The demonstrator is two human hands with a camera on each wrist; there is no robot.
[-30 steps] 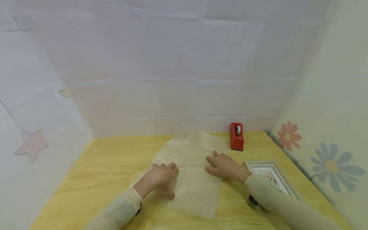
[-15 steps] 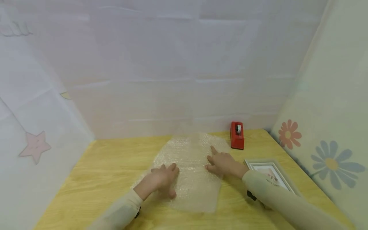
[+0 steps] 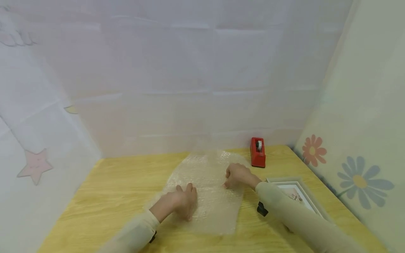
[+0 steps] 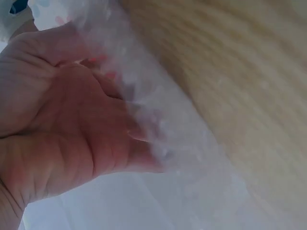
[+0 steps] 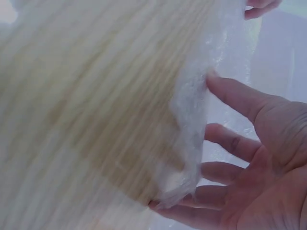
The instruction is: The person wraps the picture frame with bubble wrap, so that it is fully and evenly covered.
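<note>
A clear bubble-wrap sheet (image 3: 210,196) lies on the wooden table, with both hands on it. My left hand (image 3: 182,203) rests on its left part, fingers slightly bent; in the left wrist view, the fingers of the left hand (image 4: 72,115) are partly hidden by the blurred film (image 4: 192,143). My right hand (image 3: 238,175) touches the right part of the sheet, its fingers bent in the head view. Seen from the right wrist, the right hand (image 5: 244,167) has its fingers spread, tips against the edge of the wrap (image 5: 189,110).
A red tape dispenser (image 3: 258,153) stands at the back right of the table (image 3: 120,189). Partly under the right sleeve lies a white picture frame (image 3: 302,193). Pale cloth walls (image 3: 164,70) enclose the back and sides, printed with flowers and a star.
The right hand's fingers, spread earlier, are drawn in and more bent. The left hand has shifted slightly on the sheet. The head view has tilted a little.
</note>
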